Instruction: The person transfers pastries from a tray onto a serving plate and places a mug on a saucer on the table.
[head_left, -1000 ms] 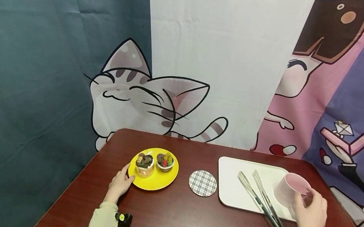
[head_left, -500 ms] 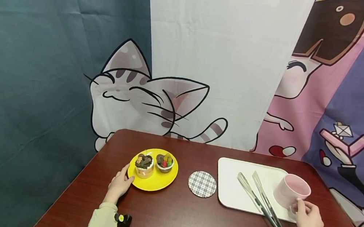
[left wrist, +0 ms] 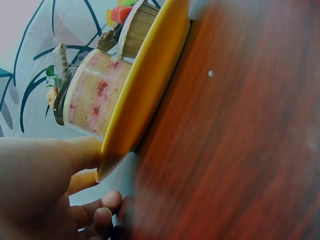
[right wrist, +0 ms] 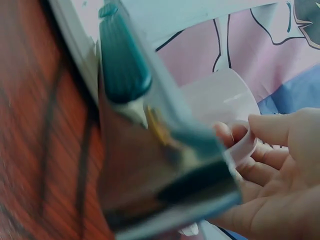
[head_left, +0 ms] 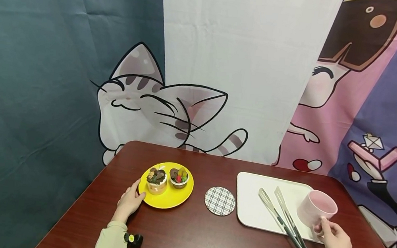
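My left hand (head_left: 129,201) pinches the near-left rim of a yellow plate (head_left: 171,201); in the left wrist view its thumb lies over the rim of the plate (left wrist: 150,85) with a finger beneath. The plate bears a layered cup cake (head_left: 156,188) and a fruit-topped cupcake (head_left: 179,185). At the right, my right hand (head_left: 339,243) pinches the handle (head_left: 319,228) of a pink mug (head_left: 308,210), finger and thumb meeting at the loop. The mug is upright at the right end of a white tray (head_left: 252,197); its base is partly hidden.
Metal tongs (head_left: 283,224) lie slantwise on the tray, their joined end over its front edge near my right hand. A round checked coaster (head_left: 219,201) lies between plate and tray. A printed curtain (head_left: 243,64) hangs behind the brown table (head_left: 191,239).
The mug has turned so its handle faces nearer the front, and my right hand has shifted slightly left and down with it. My left hand stays on the plate.
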Action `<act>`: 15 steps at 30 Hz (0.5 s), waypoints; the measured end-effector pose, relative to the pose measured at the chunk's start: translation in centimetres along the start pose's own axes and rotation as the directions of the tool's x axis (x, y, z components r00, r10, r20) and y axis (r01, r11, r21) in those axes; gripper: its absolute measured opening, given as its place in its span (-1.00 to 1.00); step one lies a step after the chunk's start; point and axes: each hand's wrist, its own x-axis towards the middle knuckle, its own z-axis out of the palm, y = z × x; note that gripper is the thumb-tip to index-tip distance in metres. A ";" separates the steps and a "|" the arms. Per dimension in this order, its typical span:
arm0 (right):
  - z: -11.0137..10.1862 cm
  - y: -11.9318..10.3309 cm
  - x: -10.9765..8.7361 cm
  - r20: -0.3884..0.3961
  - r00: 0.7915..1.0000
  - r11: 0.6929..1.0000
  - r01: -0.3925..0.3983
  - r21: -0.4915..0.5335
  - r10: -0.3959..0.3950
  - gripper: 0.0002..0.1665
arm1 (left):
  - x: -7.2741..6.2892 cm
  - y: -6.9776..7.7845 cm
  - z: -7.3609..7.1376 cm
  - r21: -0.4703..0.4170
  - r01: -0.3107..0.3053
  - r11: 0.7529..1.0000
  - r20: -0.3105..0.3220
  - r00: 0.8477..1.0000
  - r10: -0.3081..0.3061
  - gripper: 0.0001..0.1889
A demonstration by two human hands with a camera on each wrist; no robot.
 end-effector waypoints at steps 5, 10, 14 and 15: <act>0.3 -0.1 -0.2 -0.015 0.999 0.991 -0.028 0.129 0.030 -0.58 | 0.0 0.0 0.0 -0.004 0.001 1.000 -0.001 1.000 -0.001 -0.33; 0.6 -0.3 -0.5 -0.058 0.997 0.982 -0.033 0.186 0.045 -0.49 | -0.1 0.1 0.1 -0.002 -0.002 1.000 -0.015 1.000 0.002 -0.34; 0.7 -0.6 -0.6 -0.043 0.995 0.964 -0.074 0.256 0.088 -0.51 | -0.1 0.1 0.2 0.001 -0.009 1.000 -0.031 0.999 0.009 -0.34; 0.8 -0.7 -0.6 -0.038 0.994 0.953 -0.089 0.289 0.104 -0.53 | -0.2 0.1 0.1 0.001 -0.013 1.000 -0.036 0.999 0.013 -0.35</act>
